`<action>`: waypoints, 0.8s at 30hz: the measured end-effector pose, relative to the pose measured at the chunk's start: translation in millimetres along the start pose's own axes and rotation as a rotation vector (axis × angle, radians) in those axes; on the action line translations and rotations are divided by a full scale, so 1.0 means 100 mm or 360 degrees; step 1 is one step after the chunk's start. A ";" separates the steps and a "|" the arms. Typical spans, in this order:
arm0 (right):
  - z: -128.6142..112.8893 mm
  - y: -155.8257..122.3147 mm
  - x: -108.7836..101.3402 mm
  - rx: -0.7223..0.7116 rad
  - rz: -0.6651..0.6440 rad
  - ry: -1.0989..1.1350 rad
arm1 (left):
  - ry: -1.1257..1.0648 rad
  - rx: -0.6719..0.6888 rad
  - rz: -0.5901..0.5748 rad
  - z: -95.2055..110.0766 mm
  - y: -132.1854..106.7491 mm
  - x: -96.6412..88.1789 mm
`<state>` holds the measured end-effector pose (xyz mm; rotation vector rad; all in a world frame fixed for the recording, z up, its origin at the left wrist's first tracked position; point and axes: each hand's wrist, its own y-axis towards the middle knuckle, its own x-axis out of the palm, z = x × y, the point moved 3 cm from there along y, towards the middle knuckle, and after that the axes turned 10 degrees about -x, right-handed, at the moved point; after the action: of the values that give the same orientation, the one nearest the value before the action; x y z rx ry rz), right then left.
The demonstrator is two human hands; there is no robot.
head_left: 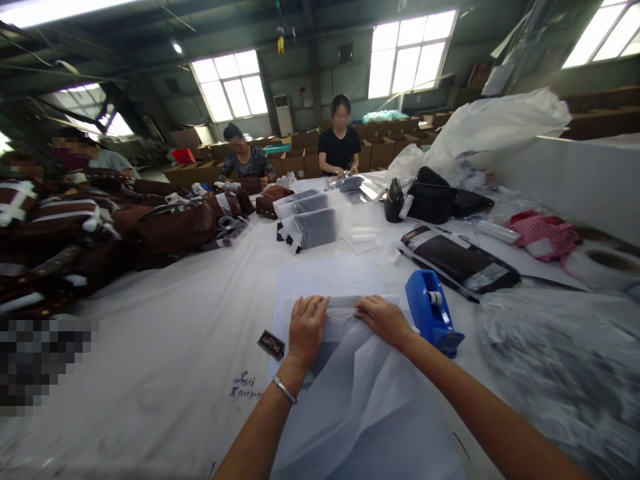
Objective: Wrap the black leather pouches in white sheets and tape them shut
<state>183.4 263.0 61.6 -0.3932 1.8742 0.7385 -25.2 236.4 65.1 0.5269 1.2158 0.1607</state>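
Thin white tissue paper (380,387) lies before me, folded over a flat dark item (323,360) that shows through it; what the item is, I cannot tell. My left hand (306,327), with a silver bangle at the wrist, grips the far folded edge of the paper on its left side. Along the same edge, further right, my right hand (384,318) pinches the paper with bent fingers. A black hang tag (271,345) with gold lettering lies just left of my left hand. Close by my right hand stands a blue tape dispenser (431,313).
Brown leather bags (170,223) are heaped on the left. Paper-wrapped items (317,223) stand ahead. Black bags (430,193), a dark wrapped bag (457,260), a red checked cloth (543,233) and clear plastic bags (560,360) lie right. Co-workers sit across the table (165,333).
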 end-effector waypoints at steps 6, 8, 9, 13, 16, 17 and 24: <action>0.00 0.00 0.01 0.0024 0.0010 -0.0015 | -0.0111 0.0175 -0.0200 0.25 -0.25 0.14; 0.00 0.00 0.00 0.0019 0.0011 -0.0009 | -0.0139 0.0156 -0.0177 0.24 -0.27 0.20; 0.01 0.00 0.00 0.0021 0.0012 -0.0001 | -0.0152 0.0169 -0.0164 0.23 -0.28 0.22; 0.13 0.03 -0.04 0.0074 0.0042 -0.0007 | -0.0164 0.0231 -0.0173 0.20 -0.27 0.24; 0.18 0.04 -0.09 0.0081 0.0118 -0.0065 | -0.0102 0.0232 -0.0240 0.23 -0.27 0.21; 0.16 0.04 -0.11 0.0045 0.0156 -0.0062 | -0.0074 0.0230 -0.0261 0.24 -0.28 0.20; -0.42 -0.19 -0.20 -0.0561 -0.0122 0.0124 | -0.0013 0.0221 -0.0377 0.25 -0.31 0.20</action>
<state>173.1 220.0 84.9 -0.7221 1.7898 1.0163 -0.1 210.0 40.0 0.4988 1.2772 -0.1278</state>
